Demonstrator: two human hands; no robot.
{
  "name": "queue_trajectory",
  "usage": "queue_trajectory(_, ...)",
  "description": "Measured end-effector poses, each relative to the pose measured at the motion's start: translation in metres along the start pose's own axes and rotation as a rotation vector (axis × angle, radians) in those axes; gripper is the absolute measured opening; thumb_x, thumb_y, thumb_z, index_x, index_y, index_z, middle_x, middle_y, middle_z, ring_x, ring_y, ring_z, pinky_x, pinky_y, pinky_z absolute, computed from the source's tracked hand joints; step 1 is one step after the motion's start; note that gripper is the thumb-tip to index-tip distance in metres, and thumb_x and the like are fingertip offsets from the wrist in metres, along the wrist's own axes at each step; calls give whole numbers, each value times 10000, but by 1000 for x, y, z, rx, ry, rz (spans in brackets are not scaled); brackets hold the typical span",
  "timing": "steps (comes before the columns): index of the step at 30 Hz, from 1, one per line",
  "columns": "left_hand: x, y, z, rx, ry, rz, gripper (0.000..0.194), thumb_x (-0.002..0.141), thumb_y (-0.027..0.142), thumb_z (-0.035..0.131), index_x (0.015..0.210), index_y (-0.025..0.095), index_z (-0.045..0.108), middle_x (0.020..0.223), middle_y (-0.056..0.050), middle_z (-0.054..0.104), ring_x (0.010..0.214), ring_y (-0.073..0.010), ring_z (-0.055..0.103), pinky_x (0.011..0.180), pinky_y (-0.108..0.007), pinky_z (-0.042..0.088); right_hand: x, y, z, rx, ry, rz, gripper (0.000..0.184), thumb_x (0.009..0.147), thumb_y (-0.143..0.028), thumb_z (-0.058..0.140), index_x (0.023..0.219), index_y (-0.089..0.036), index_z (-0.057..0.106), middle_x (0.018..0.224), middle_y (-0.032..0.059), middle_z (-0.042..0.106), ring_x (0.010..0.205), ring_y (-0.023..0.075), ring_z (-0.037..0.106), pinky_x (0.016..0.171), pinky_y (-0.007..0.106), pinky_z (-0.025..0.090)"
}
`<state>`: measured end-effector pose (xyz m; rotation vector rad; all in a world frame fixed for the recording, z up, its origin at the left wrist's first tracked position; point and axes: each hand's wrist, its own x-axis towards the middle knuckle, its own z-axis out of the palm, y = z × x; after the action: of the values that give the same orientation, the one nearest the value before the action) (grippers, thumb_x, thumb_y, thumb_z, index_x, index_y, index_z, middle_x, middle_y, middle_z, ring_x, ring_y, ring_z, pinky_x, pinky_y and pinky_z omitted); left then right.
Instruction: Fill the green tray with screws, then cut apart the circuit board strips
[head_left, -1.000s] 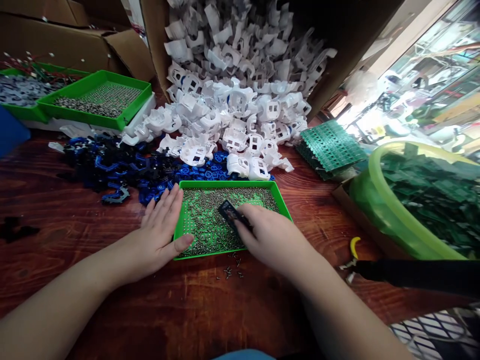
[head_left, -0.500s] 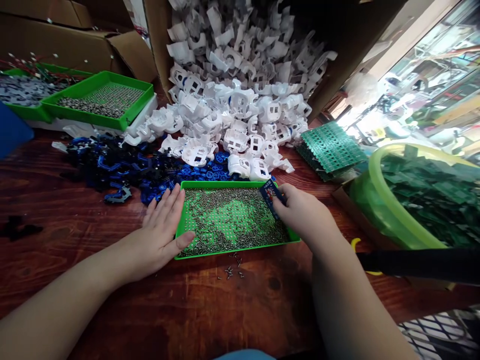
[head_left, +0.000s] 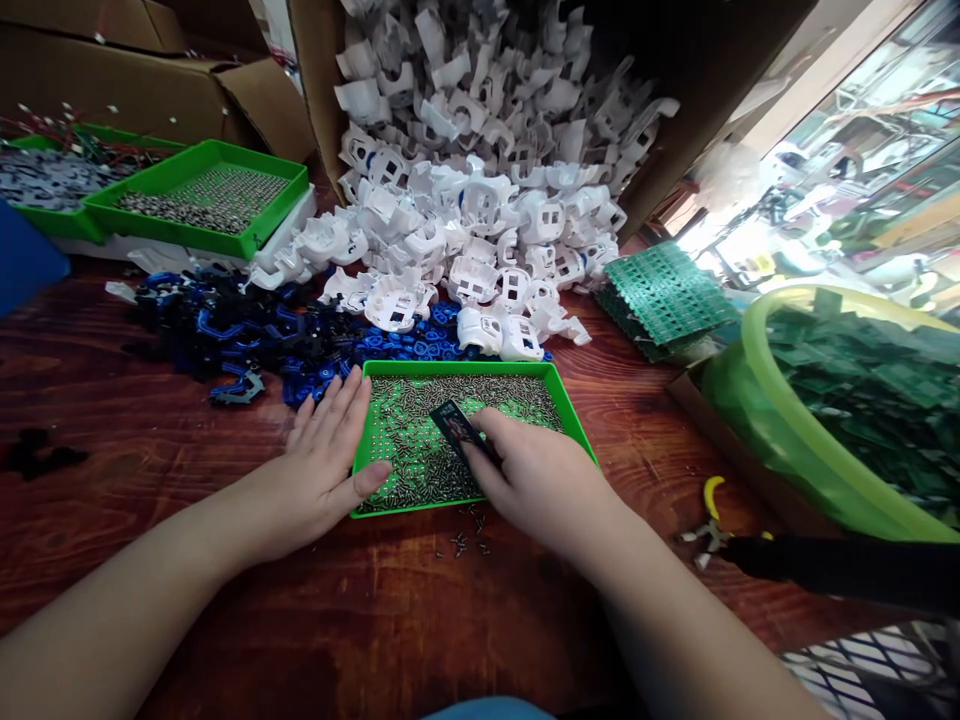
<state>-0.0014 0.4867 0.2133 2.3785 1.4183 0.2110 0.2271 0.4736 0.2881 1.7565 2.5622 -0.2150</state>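
Note:
A shallow green tray (head_left: 574, 415) lies on the wooden table, its perforated floor covered with many small metal screws (head_left: 420, 480). My left hand (head_left: 326, 460) rests flat against the tray's left side, fingers extended and thumb over the rim. Over the middle of the tray, my right hand (head_left: 529, 475) pinches a dark printed card (head_left: 456, 430) between thumb and fingers. The card is tilted, its lower edge near the screws; whether it touches them is hidden. Several loose screws (head_left: 459, 545) lie on the table in front of the tray.
White plastic shells (head_left: 480, 200) spill from a cardboard box behind the tray. Blue and black parts (head_left: 255, 330) are heaped at left, below another green tray (head_left: 217, 200). On the right are stacked green boards (head_left: 667, 295), a yellow-green tub (head_left: 787, 430) and yellow-handled pliers (head_left: 711, 510).
My right hand has moved the card leftward and toward me, from the tray's right end to its middle. Screws at the right have shifted. My left hand stays put.

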Motion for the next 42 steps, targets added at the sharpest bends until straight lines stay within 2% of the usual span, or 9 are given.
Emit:
queue_trajectory(6, 0, -1, 1, 5, 16, 12, 728, 864, 600, 149, 1365, 228, -226, 1470, -34, -199, 1338, -313, -92, 1058, -518, 29, 15, 15, 9, 78, 49, 79, 77, 895, -295, 500, 884, -218, 501, 674, -37, 581, 599, 160, 563, 452, 231, 224)
queue_trajectory(10, 0, -2, 2, 3, 17, 14, 730, 864, 601, 146, 1359, 230, -242, 1467, -34, -209, 1337, -310, -101, 1058, -520, 21, 22, 37, 12, 7, 194, 217, 99, 901, -307, 498, 930, -218, 529, 716, -22, 597, 637, 177, 570, 458, 238, 237)
queue_trajectory(14, 0, -3, 3, 2, 22, 12, 724, 863, 604, 137, 1360, 237, -241, 1468, -30, -205, 1338, -305, -101, 1057, -522, 13, 28, 46, 20, -34, 304, 141, 121, 923, -258, 487, 1018, -227, 555, 920, -7, 604, 815, 177, 566, 538, 241, 327)
queue_trajectory(18, 0, -3, 3, 7, 23, 15, 722, 863, 604, 140, 1360, 243, -238, 1469, -27, -203, 1338, -302, -103, 1058, -521, 22, 24, 39, 17, -27, 214, 26, 98, 906, -226, 530, 982, -228, 593, 945, -7, 591, 845, 169, 553, 609, 236, 368)
queue_trajectory(23, 0, -2, 2, 6, 27, 14, 726, 862, 606, 143, 1362, 236, -232, 1468, -35, -201, 1338, -301, -103, 1059, -522, 23, 8, 26, 3, 100, 87, -86, 48, 899, -206, 537, 909, -210, 584, 838, -18, 578, 774, 149, 551, 614, 222, 368)
queue_trajectory(27, 0, -2, 3, -5, 20, 0, 719, 867, 596, 147, 1366, 230, -220, 1467, -41, -195, 1335, -290, -120, 1061, -522, 30, 10, 19, 5, 216, -24, -129, 44, 895, -238, 541, 874, -205, 562, 791, -27, 578, 705, 135, 543, 573, 209, 354)
queue_trajectory(33, -1, -1, 0, -35, 7, -22, 719, 871, 587, 155, 1379, 202, -178, 1468, -62, -170, 1332, -278, -124, 1066, -520, 41, 22, 36, 3, 135, 67, 127, 106, 910, -301, 500, 922, -221, 569, 812, -13, 602, 707, 155, 557, 518, 223, 324)
queue_trajectory(37, 0, 2, -3, -47, -9, -43, 735, 868, 592, 158, 1387, 168, -146, 1465, -85, -153, 1328, -274, -127, 1066, -520, 53, 25, 49, -1, -59, 130, 290, 137, 920, -289, 453, 967, -215, 558, 895, 15, 606, 742, 183, 573, 507, 246, 318)
queue_trajectory(42, 1, 2, -1, -55, 43, -34, 731, 871, 587, 166, 1395, 160, -110, 1463, -106, -128, 1328, -280, -107, 1061, -527, 83, 21, 45, 1, -181, 23, 305, 130, 913, -243, 430, 934, -175, 538, 889, 54, 600, 750, 204, 587, 545, 260, 352)
